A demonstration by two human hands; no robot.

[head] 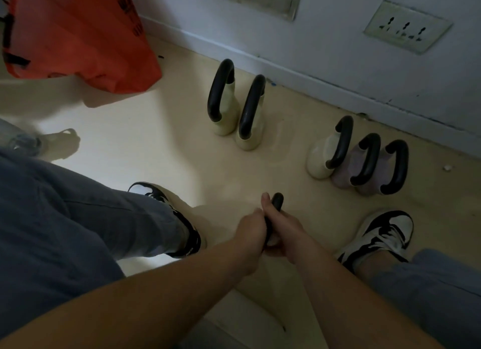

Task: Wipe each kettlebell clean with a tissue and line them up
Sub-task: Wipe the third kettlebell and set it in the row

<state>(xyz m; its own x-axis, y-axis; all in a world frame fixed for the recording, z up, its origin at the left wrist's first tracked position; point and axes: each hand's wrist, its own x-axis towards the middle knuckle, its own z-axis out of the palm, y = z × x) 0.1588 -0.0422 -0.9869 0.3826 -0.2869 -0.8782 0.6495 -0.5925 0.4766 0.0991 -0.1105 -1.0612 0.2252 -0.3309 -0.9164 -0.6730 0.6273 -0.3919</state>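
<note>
Between my feet, my left hand (251,230) and my right hand (282,231) both grip the black handle of a kettlebell (276,202); its body is hidden under my hands. Two pale yellow-green kettlebells (226,114) (252,130) stand side by side near the wall. Further right stands a row of three: a cream kettlebell (321,158) and two pale purple kettlebells (346,170) (374,178), touching each other. No tissue is visible.
An orange bag (78,34) sits on the floor at the upper left. A white wall with a baseboard (338,83) and a socket plate (407,27) runs along the back. My two black-and-white sneakers (171,213) (382,234) flank the hands.
</note>
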